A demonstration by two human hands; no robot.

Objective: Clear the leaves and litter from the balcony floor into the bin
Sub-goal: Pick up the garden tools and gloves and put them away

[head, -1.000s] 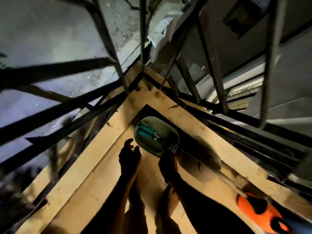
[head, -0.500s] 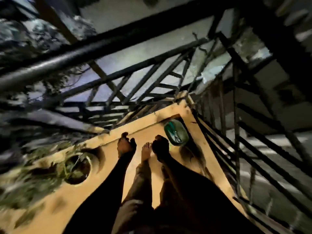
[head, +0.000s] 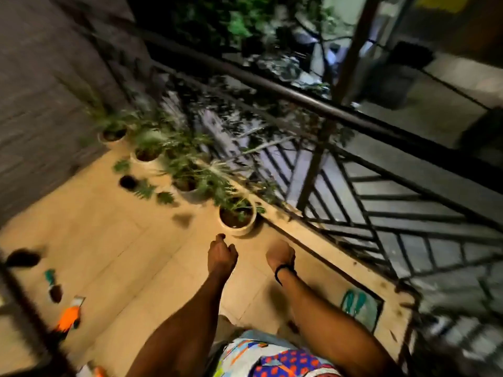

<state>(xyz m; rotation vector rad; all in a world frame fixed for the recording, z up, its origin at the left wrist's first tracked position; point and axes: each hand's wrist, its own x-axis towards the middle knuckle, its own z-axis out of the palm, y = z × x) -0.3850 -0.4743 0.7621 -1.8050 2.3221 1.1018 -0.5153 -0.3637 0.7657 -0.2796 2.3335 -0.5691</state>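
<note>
Both my arms reach forward over the tan tiled balcony floor [head: 114,240]. My left hand [head: 221,254] has its thumb apart from loosely curled fingers and holds nothing. My right hand [head: 280,255], with a black band on the wrist, shows only its back and its fingers are hidden. The greenish bin [head: 360,308] sits in the floor corner, low to the right of my right arm. Green leaves [head: 143,190] and dark scraps [head: 128,182] lie beside the pots. Litter lies at the left: a teal piece [head: 50,276], a dark piece [head: 55,292] and an orange item [head: 68,318].
A row of potted plants, the nearest [head: 238,219] just ahead of my hands, lines the raised ledge [head: 321,257]. A dark metal railing [head: 353,118] runs along the right. A brick wall [head: 40,91] closes the left. The view is blurred.
My view has swung left from the corner to the length of the balcony. The bin, in front of my right hand before, now lies low beside my right arm, and both hands are away from it.
</note>
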